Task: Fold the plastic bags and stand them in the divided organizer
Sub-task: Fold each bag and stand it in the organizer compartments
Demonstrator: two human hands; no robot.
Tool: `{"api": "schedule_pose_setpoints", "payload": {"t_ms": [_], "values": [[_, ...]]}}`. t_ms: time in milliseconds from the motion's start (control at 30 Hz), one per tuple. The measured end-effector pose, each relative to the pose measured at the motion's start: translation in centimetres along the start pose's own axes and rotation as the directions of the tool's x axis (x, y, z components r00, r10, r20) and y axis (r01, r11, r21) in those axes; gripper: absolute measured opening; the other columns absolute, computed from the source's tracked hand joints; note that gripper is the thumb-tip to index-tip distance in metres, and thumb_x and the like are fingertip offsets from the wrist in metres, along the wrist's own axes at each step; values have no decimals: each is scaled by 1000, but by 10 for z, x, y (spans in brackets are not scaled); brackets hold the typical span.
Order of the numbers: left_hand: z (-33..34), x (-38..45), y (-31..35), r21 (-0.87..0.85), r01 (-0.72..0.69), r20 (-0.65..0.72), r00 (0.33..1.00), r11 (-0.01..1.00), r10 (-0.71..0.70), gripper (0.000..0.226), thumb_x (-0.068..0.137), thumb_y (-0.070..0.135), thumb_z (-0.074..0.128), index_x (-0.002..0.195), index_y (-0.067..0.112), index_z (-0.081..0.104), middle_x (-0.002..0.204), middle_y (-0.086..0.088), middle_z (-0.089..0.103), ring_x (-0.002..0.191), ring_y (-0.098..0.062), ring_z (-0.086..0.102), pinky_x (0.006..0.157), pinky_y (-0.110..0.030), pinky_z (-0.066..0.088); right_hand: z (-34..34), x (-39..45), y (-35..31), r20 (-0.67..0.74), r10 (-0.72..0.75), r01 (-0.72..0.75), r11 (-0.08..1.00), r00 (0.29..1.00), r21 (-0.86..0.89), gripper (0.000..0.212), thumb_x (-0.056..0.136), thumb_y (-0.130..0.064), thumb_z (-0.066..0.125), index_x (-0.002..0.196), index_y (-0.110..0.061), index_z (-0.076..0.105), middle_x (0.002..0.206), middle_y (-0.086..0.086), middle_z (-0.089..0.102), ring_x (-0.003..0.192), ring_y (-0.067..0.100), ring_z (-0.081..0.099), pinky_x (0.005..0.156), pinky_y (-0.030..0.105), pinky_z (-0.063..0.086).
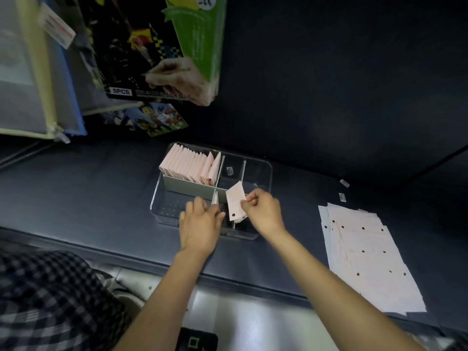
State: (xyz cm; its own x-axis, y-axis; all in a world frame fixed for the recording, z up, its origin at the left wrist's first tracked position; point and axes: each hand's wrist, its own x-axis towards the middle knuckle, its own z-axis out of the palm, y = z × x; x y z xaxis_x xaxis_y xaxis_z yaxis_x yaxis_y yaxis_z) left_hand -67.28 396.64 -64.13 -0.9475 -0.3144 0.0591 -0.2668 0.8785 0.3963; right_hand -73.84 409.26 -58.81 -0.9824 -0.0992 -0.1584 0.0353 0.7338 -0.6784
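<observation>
Dark table (76,188). Green-and-black printed box (157,46) propped at back left, cartoon-printed pack (149,119) beneath it. Pale zip folder (30,79) far left. Checked fabric (50,300) lower left.

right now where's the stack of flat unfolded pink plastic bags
In the head view the stack of flat unfolded pink plastic bags lies on the dark table, right of the clear divided organizer and beyond the right hand.
</observation>
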Motion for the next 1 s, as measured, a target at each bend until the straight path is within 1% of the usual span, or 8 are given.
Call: {"api": "schedule_pose_setpoints", "payload": {"t_ms": [167, 233, 400, 533, 633, 800, 900, 1000], "values": [[2, -3, -5, -128, 42, -2, 999, 991, -43, 19, 91, 37, 54, 102, 26, 64, 107, 1, 47, 101, -20, 40, 84, -33, 33, 21, 2, -12, 66, -43, 59, 964, 997, -258, 4, 82, -14, 55, 83, -11, 57, 87, 10, 69, 86, 29, 62, 72, 34, 50], [3, -5, -6, -179, 31, 1, 1000, 983, -31, 18, 91, 32, 56, 104, 24, 64, 108, 0, 49, 102, -21, 43, 85, -32, 32, 30, 3, -18, 85, -48, 73, 945, 995, -318, 12, 84, -13, 53, 90, -6, 59, 93, 14, 68, 90, 33, 62, 75, 37, 51], [4, -8, -11, -312, 51, -14, 998, 949, -59, 16, 88, 21, 61, 103, 20, 66, 107, -1, 55, 101, -21, 48, 86, -29, 28, 49, -1, -23, 107, 8, 38, 906, 994, -421, 19, 88, -16, 51, 100, -6, 62, 105, 18, 65, 99, 37, 60, 77, 38, 49], [3, -9, -11, -388, 48, -45, 996, 921, -71, 16, 87, 15, 63, 102, 17, 66, 106, -3, 59, 99, -24, 51, 83, -29, 30, 54, -5, -20, 102, 20, 14, 945, 995, -328, 26, 94, -25, 48, 97, -9, 68, 101, 19, 67, 98, 37, 61, 78, 36, 49], [2, -11, -9, -404, 28, -62, 996, 915, -58, 16, 86, 17, 64, 101, 22, 66, 106, 0, 58, 99, -22, 50, 81, -26, 27, 53, -7, -13, 156, 7, 35, 963, 988, -266, 25, 91, -14, 48, 89, -13, 72, 92, 17, 70, 92, 33, 63, 77, 32, 50], [3, -9, -10, -319, 36, -42, 998, 947, -52, 10, 84, 18, 67, 93, 22, 70, 108, -1, 55, 102, -24, 46, 84, -30, 29, 32, -14, 5, 257, -107, 130, 989, 960, -71, 24, 89, -7, 53, 100, -14, 73, 99, 6, 71, 92, 20, 64, 86, 24, 48], [1, -8, -9, -292, 74, -23, 996, 953, -85, 8, 84, 14, 66, 88, 19, 71, 110, -5, 55, 103, -28, 45, 86, -34, 31, 2, -26, 37, 153, -183, 190, 981, 971, -30, 20, 88, -7, 58, 101, -14, 72, 97, 4, 69, 80, 15, 62, 74, 10, 42], [-2, -10, 0, -219, 74, -21, 997, 973, -80, 9, 83, 13, 67, 89, 17, 71, 113, -9, 55, 107, -33, 43, 88, -41, 33, -39, -38, 96, 1, -135, 135, 986, 991, -99, 19, 87, -5, 60, 100, -12, 71, 97, 4, 68, 79, 13, 58, 76, 16, 43]]}}
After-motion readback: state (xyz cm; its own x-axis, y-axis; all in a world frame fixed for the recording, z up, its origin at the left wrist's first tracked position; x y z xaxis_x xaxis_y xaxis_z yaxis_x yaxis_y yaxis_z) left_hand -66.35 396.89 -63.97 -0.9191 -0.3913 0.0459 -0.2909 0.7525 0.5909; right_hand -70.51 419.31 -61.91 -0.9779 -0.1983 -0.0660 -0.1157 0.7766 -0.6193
